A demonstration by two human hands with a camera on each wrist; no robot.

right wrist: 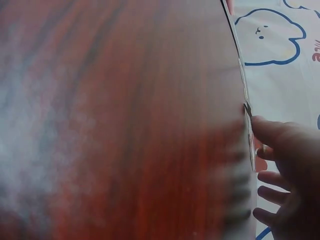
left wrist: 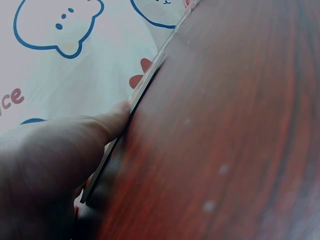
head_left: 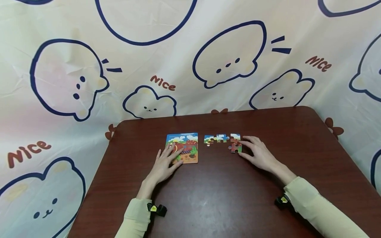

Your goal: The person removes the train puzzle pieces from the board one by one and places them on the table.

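Spread fingers of my left hand (head_left: 163, 167) rest on a rectangular picture board (head_left: 190, 159) with blue sky, red shapes and a brown lower part. In the left wrist view, the thumb (left wrist: 112, 122) lies along the board's near edge. To its right, joined jigsaw pieces (head_left: 221, 138) with sky and clouds lie on the table. My right hand (head_left: 262, 155) holds a red and green jigsaw piece (head_left: 235, 147) between thumb and index finger, just below a sky-and-red piece (head_left: 235, 136). The right wrist view shows a thin piece (right wrist: 248, 109) slightly tilted at the thumb tip.
The dark brown wooden table (head_left: 208, 205) extends well around both hands. A pale cloth (head_left: 178, 66) with cartoon outlines hangs behind it and at its sides. A small black camera is strapped at each wrist, over pale sleeves (head_left: 315, 205).
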